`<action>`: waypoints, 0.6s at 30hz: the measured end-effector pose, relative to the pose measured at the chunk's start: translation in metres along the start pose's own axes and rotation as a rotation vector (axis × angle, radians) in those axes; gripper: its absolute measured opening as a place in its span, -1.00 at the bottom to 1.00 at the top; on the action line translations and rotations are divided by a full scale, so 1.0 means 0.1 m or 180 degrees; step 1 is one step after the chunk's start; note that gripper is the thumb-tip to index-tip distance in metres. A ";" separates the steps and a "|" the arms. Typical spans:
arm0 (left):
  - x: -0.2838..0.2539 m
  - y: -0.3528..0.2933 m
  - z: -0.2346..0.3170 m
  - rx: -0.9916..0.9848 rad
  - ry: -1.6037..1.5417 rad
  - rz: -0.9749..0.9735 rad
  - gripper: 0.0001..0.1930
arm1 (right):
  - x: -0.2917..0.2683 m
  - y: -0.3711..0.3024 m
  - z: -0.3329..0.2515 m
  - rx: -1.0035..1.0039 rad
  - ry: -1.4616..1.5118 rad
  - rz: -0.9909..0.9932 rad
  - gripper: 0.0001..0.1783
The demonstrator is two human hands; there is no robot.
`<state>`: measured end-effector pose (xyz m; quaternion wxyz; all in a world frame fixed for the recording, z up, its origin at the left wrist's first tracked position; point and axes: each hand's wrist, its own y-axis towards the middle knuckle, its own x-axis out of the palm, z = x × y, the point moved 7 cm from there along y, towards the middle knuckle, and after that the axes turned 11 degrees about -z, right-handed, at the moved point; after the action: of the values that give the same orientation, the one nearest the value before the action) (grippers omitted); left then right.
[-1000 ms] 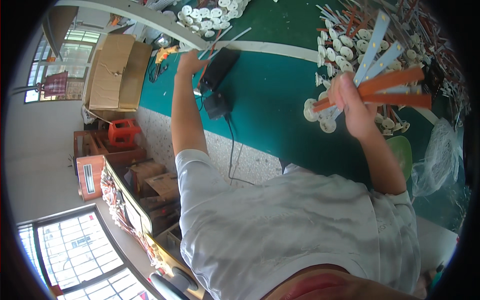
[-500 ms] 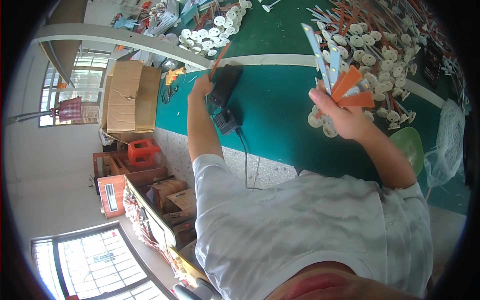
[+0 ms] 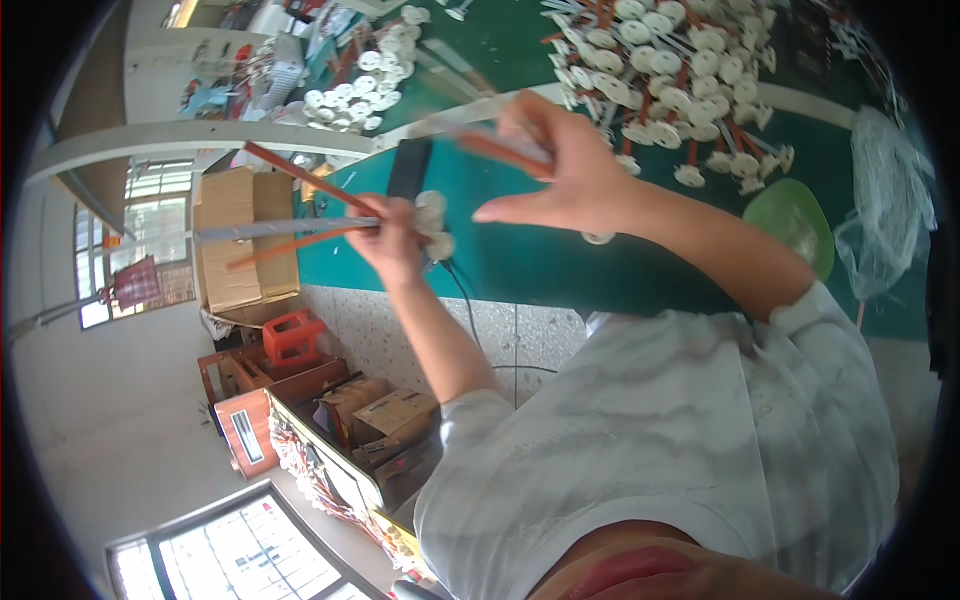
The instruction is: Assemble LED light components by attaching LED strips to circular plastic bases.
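My left hand [image 3: 388, 245] is closed round several thin LED light strips [image 3: 290, 228], some orange and some pale, which fan out to the left. White round discs [image 3: 430, 222] at their other ends show just right of the hand. To the right, my right hand [image 3: 575, 165] is raised over the table with its thumb spread low. Blurred orange and pale strips [image 3: 505, 150] lie in its curled fingers and point left. A black oblong box [image 3: 408, 170] lies behind the left hand; its near end is hidden.
On the green table [image 3: 640, 270], a heap of disc-ended strips [image 3: 690, 70] lies at the far right, and another disc cluster [image 3: 365, 85] at far left. A green bowl [image 3: 795, 225], clear plastic bag [image 3: 890, 215], cardboard box [image 3: 245, 235] and red stool [image 3: 293, 338] surround the workspace.
My left hand has come nearer, away from the black box, and now holds several strips instead of one visible orange strip. The right hand has swung left, its strips now pointing left.
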<state>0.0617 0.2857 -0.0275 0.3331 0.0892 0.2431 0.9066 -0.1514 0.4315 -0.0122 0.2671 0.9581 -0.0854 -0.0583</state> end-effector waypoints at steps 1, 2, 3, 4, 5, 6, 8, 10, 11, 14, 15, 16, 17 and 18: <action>0.30 -0.17 -0.06 -0.0164 0.0314 0.0061 -0.72 | 0.07 0.01 -0.05 0.0293 -0.0028 -0.0178 -0.25; 0.73 -0.26 -0.04 -0.0264 -0.0004 -0.0397 -0.69 | 0.13 0.01 -0.07 0.0603 -0.0067 -0.0343 -0.20; 0.88 -0.39 -0.19 -0.0448 0.0029 -0.0546 -0.55 | 0.17 0.02 -0.08 0.0555 -0.0098 -0.0292 -0.15; 1.16 -0.42 -0.15 -0.0374 0.0096 -0.0445 -0.45 | 0.18 0.02 -0.08 0.0581 0.0005 -0.0344 -0.18; 1.35 -0.43 -0.06 -0.0291 0.0187 -0.0340 -0.35 | 0.20 0.02 -0.11 0.0587 0.0123 -0.0400 -0.21; 1.37 -0.50 -0.19 -0.0276 0.0170 -0.0817 -0.21 | 0.18 0.01 -0.11 0.0072 -0.0121 -0.0112 -0.33; 1.43 -0.47 -0.16 -0.0256 0.0253 -0.0817 -0.21 | 0.15 -0.03 -0.09 0.0107 -0.0299 -0.0202 -0.42; 1.49 -0.38 -0.16 -0.0215 0.0668 -0.1202 -0.20 | 0.10 -0.05 -0.04 0.0186 -0.0519 -0.0249 -0.62; 1.52 -0.31 -0.07 -0.0164 0.0800 -0.1218 -0.20 | 0.11 -0.05 -0.06 -0.0011 -0.0749 -0.0072 -0.67; 1.55 -0.22 0.09 0.0076 0.0625 -0.0821 -0.30 | 0.11 0.03 -0.25 -0.0182 -0.1108 -0.0003 -0.75; 1.60 -0.22 0.15 0.0213 0.0226 -0.0387 -0.40 | 0.12 0.05 -0.31 -0.0141 -0.1211 -0.0090 -0.73; 1.66 -0.15 0.11 0.0276 0.0183 -0.0463 -0.40 | 0.13 0.07 -0.40 -0.0272 -0.1450 0.0021 -0.60; 1.73 -0.18 0.14 0.0315 0.0153 -0.0477 -0.41 | 0.08 0.11 -0.49 -0.0298 -0.1613 -0.0031 -0.51; 1.71 -0.15 0.23 0.0382 0.0207 -0.0375 -0.42 | 0.13 0.17 -0.66 -0.0396 -0.1710 -0.0190 -0.43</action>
<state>-0.0528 0.4147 -0.0155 0.3718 0.0650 0.3126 0.8717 -0.1301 0.4478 0.0517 0.2913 0.8922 -0.1212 -0.3232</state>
